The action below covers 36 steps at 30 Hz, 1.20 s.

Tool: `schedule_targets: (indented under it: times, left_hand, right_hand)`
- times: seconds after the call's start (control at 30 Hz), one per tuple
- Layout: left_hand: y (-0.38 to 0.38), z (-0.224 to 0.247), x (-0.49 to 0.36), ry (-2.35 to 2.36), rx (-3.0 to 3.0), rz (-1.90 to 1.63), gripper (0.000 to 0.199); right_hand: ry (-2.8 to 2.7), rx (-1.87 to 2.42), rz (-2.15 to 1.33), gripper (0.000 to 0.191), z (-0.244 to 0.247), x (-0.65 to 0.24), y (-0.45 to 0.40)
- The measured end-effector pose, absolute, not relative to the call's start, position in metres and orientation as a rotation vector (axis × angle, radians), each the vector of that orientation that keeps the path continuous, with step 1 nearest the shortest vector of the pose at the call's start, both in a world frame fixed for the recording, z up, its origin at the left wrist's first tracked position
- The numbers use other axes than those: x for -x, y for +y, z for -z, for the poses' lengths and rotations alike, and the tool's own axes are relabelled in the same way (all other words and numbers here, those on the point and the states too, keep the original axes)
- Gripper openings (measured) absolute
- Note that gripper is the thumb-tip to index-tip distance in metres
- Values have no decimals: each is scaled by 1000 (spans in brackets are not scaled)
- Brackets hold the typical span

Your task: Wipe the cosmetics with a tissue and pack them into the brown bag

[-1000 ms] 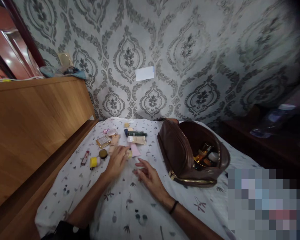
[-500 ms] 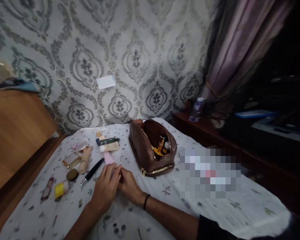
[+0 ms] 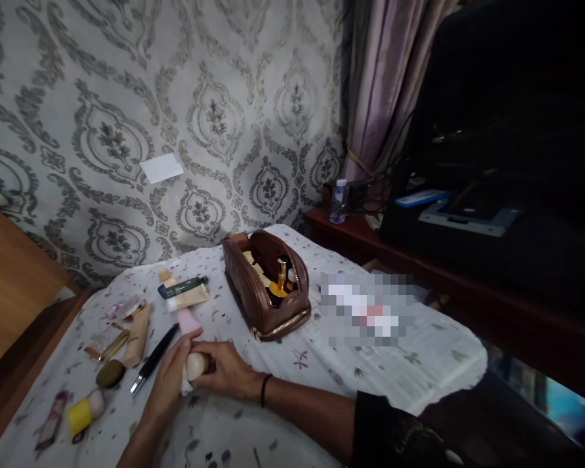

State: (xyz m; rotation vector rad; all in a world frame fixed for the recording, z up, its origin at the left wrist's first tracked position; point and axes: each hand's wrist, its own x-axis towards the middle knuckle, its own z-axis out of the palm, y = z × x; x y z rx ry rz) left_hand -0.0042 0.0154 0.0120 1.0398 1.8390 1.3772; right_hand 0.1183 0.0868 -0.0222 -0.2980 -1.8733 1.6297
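In front of the brown bag, my right hand [image 3: 227, 370] grips a small round cream-coloured jar [image 3: 195, 366] between thumb and fingers. My left hand [image 3: 168, 380] is curled against the jar's other side. A bit of white tissue-like material [image 3: 186, 385] shows between the left palm and the jar; most of it is hidden. Beside the left hand lie a black stick with a silver end [image 3: 153, 361] and a pink tube [image 3: 188, 321]. The brown leather toiletry bag [image 3: 244, 292] stands unzipped, with a gold-capped bottle [image 3: 281, 273] and other cosmetics inside.
Left on the patterned sheet are a cream tube [image 3: 189, 298], a dark green tube [image 3: 185, 286], a beige tube [image 3: 138, 335], a round dark compact [image 3: 110, 374] and a yellow-banded item [image 3: 79, 416]. A bottle [image 3: 338, 203] stands on the dark red ledge [image 3: 316, 224].
The view has swung right. My hands have turned and parted slightly, so the cream jar and white material between them show now.
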Motion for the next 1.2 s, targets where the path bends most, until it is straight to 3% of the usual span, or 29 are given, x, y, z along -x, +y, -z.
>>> schedule_targets:
  times: [0.13,0.3,0.53,0.67,0.87,1.1,1.2]
  left_hand:
    - [15,-6,5,1678,-861,-1470,69]
    - [12,-4,-2,1505,-752,-1510,72]
    - [5,-7,-8,1472,-610,-1551,76]
    - [6,-1,-6,1560,-625,-1552,76]
    - [7,-1,-1,1821,-1070,-1424,56]
    - [4,7,9,1946,-1035,-1429,57]
    - [6,8,12,1896,-954,-1509,59]
  right_hand:
    - [-1889,329,-1530,41,23,-116,87]
    - [-2059,577,-1257,69,16,-122,87]
    - [-2319,655,-755,64,8,-132,82]
    - [-2288,624,-799,58,6,-132,78]
    - [-2294,406,-806,51,10,-130,81]
    - [-2197,388,-1059,74,6,-133,81]
    - [-2095,384,-1170,65,9,-129,81]
